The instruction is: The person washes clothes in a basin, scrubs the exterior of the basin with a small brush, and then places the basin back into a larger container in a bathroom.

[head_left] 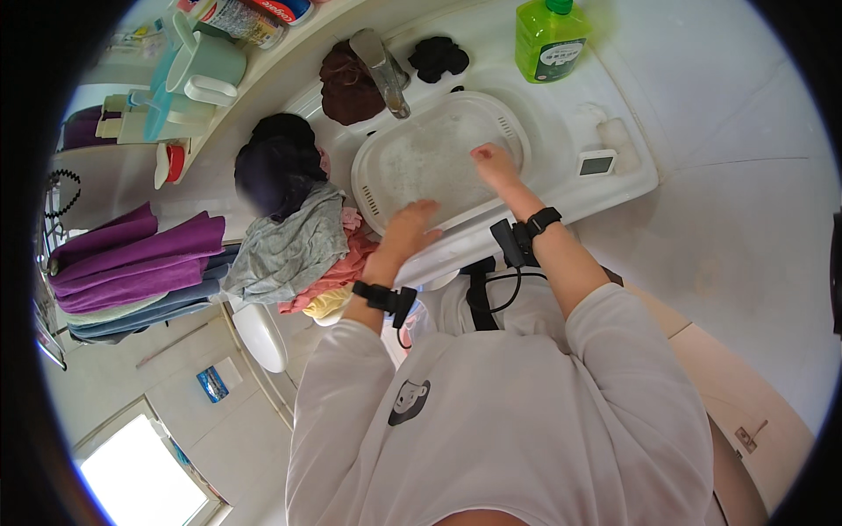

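A white oval plastic basin with slotted handles sits in the washbasin and holds cloudy water with some foam. At its near left rim hovers my left hand, fingers stretched out, thumb apart, nothing in it. My right hand is over the basin's right part, its fingers curled in and no object showing in them. Left of the basin, dark clothes, a grey garment and a coral-pink garment lie in a heap. Behind the basin is the faucet.
A brown cloth and a black cloth flank the faucet. A green liquid bottle and a small white display device stand on the washbasin's right side. Purple towels hang at left, below a shelf with cups.
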{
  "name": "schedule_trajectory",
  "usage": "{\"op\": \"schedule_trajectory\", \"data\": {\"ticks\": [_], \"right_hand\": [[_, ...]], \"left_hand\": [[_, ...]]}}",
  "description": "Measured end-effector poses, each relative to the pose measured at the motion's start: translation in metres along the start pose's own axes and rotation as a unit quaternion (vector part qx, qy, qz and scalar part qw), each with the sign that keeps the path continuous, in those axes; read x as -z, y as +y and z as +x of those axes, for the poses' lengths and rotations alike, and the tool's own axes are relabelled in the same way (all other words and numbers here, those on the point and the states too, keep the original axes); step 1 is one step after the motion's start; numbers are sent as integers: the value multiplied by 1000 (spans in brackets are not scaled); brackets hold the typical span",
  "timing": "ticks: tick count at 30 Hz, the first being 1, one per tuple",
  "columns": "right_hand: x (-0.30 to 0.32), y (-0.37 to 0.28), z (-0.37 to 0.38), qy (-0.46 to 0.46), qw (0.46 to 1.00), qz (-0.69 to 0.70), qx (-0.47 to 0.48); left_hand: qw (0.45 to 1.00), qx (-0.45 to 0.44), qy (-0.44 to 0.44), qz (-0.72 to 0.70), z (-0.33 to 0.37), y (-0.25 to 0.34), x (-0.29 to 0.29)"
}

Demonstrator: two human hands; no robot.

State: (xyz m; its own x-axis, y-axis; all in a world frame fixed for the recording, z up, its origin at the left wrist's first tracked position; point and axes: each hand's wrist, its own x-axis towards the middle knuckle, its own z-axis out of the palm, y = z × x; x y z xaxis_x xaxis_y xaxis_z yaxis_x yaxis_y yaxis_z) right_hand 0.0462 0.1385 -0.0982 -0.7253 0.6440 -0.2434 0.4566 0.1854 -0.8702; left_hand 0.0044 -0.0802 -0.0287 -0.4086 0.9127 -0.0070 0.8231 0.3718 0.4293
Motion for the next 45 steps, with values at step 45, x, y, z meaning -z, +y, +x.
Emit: {"op": "schedule_trajectory", "data": {"ticks": [45], "right_hand": [[94, -136, -30, -95, 852, -338, 388]], "left_hand": [[967, 131, 204, -78, 45, 46, 69]]}}
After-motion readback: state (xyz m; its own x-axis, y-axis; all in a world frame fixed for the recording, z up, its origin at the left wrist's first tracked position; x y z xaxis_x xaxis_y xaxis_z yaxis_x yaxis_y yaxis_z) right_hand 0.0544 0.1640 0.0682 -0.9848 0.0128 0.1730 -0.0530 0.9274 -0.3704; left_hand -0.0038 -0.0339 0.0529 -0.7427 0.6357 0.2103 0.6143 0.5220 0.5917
